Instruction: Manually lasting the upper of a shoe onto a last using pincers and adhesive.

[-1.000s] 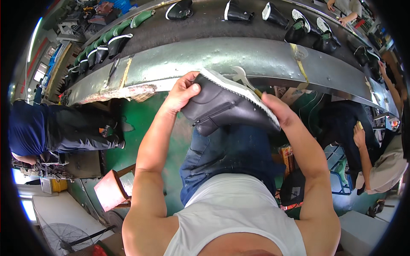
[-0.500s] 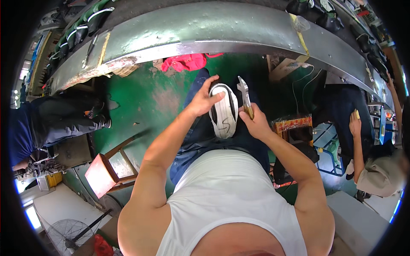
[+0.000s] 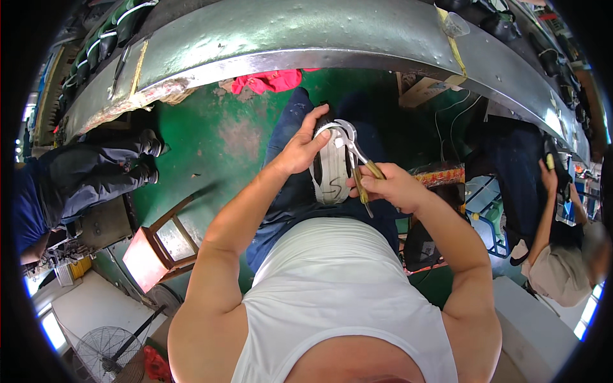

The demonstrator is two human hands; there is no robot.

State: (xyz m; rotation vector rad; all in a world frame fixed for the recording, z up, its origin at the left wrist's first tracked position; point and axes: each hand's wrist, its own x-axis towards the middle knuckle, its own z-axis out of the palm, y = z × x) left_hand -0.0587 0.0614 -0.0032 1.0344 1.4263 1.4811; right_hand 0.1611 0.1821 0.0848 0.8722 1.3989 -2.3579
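Note:
A shoe (image 3: 331, 171) lies sole up on my thighs, its pale underside facing me with a dark handwritten mark near the heel and dark upper along the edges. My left hand (image 3: 299, 149) grips its far end, thumb on the underside and fingers around the side. In my right hand (image 3: 391, 187) is a pair of pincers (image 3: 359, 153) with brass-coloured handles, which stand apart. The curved metal jaws lie over the far right part of the shoe, near my left thumb. Whether the jaws pinch anything, I cannot tell.
A metal-topped bench (image 3: 268, 35) curves across the far side, with dark shoes (image 3: 128, 25) on it. A red cloth (image 3: 267, 82) lies beneath. A wooden stool (image 3: 153, 255) and a fan (image 3: 108, 351) stand left. Other people are at both sides, one person's hand (image 3: 548, 177) at right.
The pincers have swung left from beside the shoe to over its far part, and their handles have spread. My left hand keeps its hold. The co-worker at right has shifted.

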